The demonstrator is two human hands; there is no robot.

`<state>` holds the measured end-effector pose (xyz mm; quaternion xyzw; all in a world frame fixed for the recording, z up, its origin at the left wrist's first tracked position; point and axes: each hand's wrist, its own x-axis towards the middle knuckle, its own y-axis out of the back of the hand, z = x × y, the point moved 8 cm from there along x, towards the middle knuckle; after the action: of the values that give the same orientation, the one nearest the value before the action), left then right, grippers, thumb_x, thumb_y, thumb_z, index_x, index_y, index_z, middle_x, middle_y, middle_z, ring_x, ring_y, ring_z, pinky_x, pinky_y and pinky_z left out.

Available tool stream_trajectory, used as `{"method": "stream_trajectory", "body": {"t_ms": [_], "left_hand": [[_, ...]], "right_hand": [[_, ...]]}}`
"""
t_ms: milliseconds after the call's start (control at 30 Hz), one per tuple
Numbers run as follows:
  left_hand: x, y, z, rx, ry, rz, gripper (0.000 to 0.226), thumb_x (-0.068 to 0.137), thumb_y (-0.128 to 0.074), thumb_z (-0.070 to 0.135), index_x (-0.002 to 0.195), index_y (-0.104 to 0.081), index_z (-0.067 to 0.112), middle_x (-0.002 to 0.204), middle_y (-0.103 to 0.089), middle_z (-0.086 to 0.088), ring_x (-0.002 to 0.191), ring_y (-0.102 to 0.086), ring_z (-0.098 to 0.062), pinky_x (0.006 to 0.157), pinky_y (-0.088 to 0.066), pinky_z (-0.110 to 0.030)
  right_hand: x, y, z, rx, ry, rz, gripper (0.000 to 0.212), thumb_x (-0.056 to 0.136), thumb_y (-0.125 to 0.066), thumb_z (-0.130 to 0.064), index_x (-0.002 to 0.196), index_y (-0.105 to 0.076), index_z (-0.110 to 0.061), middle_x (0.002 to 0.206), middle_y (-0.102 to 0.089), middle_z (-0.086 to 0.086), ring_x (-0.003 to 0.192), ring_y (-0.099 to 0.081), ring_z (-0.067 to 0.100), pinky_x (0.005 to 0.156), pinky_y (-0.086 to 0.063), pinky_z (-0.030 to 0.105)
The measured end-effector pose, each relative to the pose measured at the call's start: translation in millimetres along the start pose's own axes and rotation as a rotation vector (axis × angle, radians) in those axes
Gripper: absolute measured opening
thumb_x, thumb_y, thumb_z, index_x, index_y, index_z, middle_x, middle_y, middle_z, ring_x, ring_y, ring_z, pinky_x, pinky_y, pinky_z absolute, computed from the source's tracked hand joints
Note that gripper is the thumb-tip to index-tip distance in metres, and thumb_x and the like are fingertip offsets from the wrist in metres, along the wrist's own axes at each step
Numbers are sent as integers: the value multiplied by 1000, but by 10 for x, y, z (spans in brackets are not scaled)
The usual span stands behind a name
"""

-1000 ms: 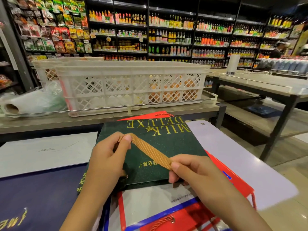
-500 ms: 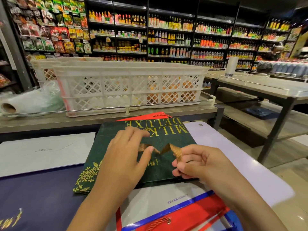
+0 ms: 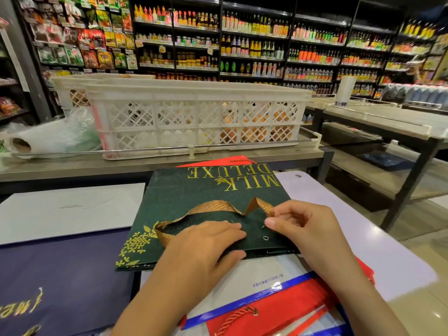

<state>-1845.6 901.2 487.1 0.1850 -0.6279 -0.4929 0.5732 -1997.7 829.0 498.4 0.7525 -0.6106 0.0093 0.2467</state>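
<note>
Green bag [image 3: 194, 190] lies flat, print facing away, on top of a stack of other flat bags: navy bag [image 3: 60, 275] to the left, red bag [image 3: 266, 316] nearer. Left hand [image 3: 206, 241] rests on its near edge with fingers straight and flat, probably pinning the bag so it won't slide. One end of the ribbon [image 3: 213, 206] runs under that hand; can't tell if it is fixed there. Right hand [image 3: 305, 221] pinches the ribbon's other end between thumb and forefinger, just beside the eyelet [image 3: 266, 238], likely lining it up for threading as a handle. The ribbon arches loose and twisted between the hands. Beyond is a steel counter [image 3: 145, 163] with a white lattice crate [image 3: 194, 112] of eggs, it seems. Shop shelves [image 3: 254, 44] of bottles and sauces fill the back wall.
</note>
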Motion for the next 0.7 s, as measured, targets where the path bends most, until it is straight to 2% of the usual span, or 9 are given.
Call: {"method": "stream_trajectory", "body": {"t_ms": [67, 233, 433, 567, 700], "left_hand": [[22, 51, 45, 53, -58, 33, 38, 89, -40, 45, 101, -73, 32, 103, -71, 19, 95, -67, 0, 71, -54, -18], [19, 44, 48, 216, -169, 159, 32, 92, -45, 28, 95, -75, 18, 94, -74, 4, 87, -71, -12, 68, -55, -23], [-46, -34, 34, 185, -171, 162, 36, 94, -42, 30, 100, -75, 17, 100, -74, 2, 91, -71, -15, 68, -59, -27], [-70, -48, 29, 181, -172, 179, 55, 104, -22, 35, 103, -74, 18, 102, -74, 4, 93, -71, -14, 71, -59, -27], [-71, -49, 42, 167, -170, 192, 56, 104, -21, 35, 101, -75, 18, 101, -74, 4, 93, -71, -15, 69, -59, -28]], "right_hand": [[1, 11, -8, -26, 30, 21, 6, 75, -77, -14, 76, -76, -19, 68, -69, 0, 59, -58, 3, 57, -45, 11], [-14, 2, 54, -78, 74, 71, 13, 79, -74, -11, 82, -77, -23, 76, -72, -13, 71, -65, 5, 67, -48, 13], [-44, -39, 64, -65, 112, 63, 16, 79, -74, -10, 79, -76, -26, 75, -71, -18, 73, -65, 0, 67, -45, 8], [-60, -73, 114, -66, 125, 52, 18, 79, -74, -8, 81, -76, -26, 79, -72, -17, 79, -66, 2, 70, -46, 10], [-82, -82, 56, -101, 218, 51, 18, 81, -73, -8, 83, -76, -25, 79, -71, -14, 80, -65, 6, 70, -48, 16]]}}
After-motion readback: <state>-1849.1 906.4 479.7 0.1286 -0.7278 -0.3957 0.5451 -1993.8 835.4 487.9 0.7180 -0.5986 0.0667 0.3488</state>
